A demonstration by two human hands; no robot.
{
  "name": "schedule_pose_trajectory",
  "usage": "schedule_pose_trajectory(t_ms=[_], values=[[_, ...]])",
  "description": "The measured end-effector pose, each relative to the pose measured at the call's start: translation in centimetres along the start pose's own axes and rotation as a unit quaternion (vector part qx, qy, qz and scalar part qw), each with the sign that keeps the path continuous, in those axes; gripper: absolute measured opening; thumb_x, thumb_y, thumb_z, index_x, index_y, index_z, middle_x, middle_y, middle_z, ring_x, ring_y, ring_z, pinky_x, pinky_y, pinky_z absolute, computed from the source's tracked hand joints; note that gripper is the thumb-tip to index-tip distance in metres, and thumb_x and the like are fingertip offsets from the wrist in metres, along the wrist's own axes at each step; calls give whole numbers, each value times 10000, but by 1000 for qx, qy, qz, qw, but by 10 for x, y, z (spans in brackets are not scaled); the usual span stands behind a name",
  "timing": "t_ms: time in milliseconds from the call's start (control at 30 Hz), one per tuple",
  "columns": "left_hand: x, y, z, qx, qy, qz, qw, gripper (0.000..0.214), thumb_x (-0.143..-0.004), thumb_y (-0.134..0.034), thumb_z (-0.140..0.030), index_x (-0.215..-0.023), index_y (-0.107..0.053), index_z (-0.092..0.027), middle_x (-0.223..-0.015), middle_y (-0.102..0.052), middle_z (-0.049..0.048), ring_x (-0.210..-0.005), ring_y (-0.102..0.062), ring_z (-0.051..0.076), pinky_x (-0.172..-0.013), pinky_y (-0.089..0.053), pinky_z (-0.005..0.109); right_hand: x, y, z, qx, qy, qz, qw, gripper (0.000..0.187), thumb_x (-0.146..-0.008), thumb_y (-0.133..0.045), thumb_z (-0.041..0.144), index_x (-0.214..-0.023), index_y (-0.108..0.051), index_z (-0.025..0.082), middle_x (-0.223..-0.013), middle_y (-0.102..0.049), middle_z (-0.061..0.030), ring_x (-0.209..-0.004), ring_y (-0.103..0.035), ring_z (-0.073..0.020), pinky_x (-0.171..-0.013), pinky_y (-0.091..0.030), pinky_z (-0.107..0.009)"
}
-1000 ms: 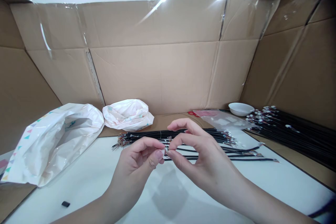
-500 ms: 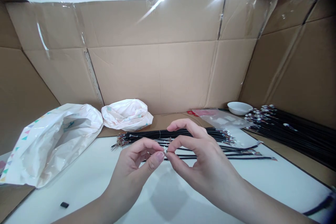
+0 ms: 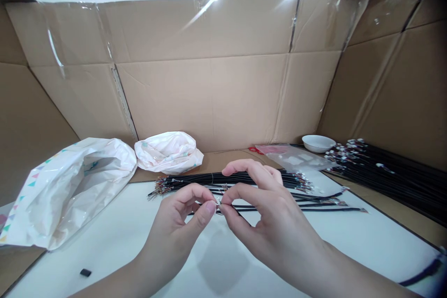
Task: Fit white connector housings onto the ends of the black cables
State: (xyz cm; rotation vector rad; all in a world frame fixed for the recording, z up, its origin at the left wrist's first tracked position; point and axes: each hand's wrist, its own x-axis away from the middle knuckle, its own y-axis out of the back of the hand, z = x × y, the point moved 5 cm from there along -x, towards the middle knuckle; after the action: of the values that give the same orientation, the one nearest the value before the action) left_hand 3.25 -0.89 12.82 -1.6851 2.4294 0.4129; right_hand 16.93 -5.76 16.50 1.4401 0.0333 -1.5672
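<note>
My left hand [image 3: 188, 219] is closed in a pinch, thumb against forefinger, on a small white connector [image 3: 218, 202] that shows only as a pale bit between the fingertips. From the other side my right hand [image 3: 265, 216] pinches with thumb and forefinger right beside it, its other fingers raised and curled. What sits between those right fingertips is too small to make out. Behind both hands lies a bundle of black cables [image 3: 240, 179] with bare coloured wire ends. Several single black cables [image 3: 296, 206] lie loose in front of it, partly hidden by the hands.
Two white plastic bags [image 3: 115, 195] [image 3: 167, 151] stand at the left. A clear bag of white parts [image 3: 296, 158] and a white bowl [image 3: 318, 143] lie back right, near a large cable stack [image 3: 394, 172]. A black piece [image 3: 85, 272] rests front left. Cardboard walls [image 3: 209, 98] surround the table.
The right hand has turned slightly and its rear fingers show more. Both pairs of fingertips have shifted a touch left and stay close together at the small white connector.
</note>
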Motion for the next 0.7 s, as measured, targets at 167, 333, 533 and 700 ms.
schedule_pose_trajectory(t_ms=[167, 333, 533, 700], values=[[1, 0, 0, -8, -5, 1, 1000, 210, -797, -627, -409, -747, -628, -204, -734, -570, 6, -657, -494, 124, -613, -409, 198, -4, -3, -7, -80, -68, 66, 992, 137, -810, -546, 171, -689, -600, 208, -1067, -562, -57, -1011, -552, -236, -831, -419, -424], [1, -2, 1, -22, -23, 12, 999, 199, -843, -577, -404, -775, -591, -217, -771, -547, -6, -687, -489, 115, -644, -408, 187, -1, -11, -17, -190, -164, 102, 963, 115, -803, -547, 258, -709, -611, 246, -1127, -529, -12, -1060, -516, -231, -846, -410, -411], [3, -3, 2, -32, -61, 35, 997, 158, -903, -496, -372, -831, -560, -246, -814, -530, -21, -710, -467, 108, -666, -400, 187, 3, -17, -19, -258, -243, 150, 923, 125, -809, -547, 320, -726, -615, 257, -1166, -498, 17, -1096, -476, -196, -807, -409, -311], [5, -3, 1, -33, -86, 36, 995, 145, -914, -488, -328, -819, -559, -245, -815, -526, -21, -721, -469, 107, -656, -390, 190, 1, -19, -17, -301, -252, 137, 910, 105, -772, -535, 263, -691, -581, 215, -1113, -504, -4, -963, -528, -147, -677, -428, -231]])
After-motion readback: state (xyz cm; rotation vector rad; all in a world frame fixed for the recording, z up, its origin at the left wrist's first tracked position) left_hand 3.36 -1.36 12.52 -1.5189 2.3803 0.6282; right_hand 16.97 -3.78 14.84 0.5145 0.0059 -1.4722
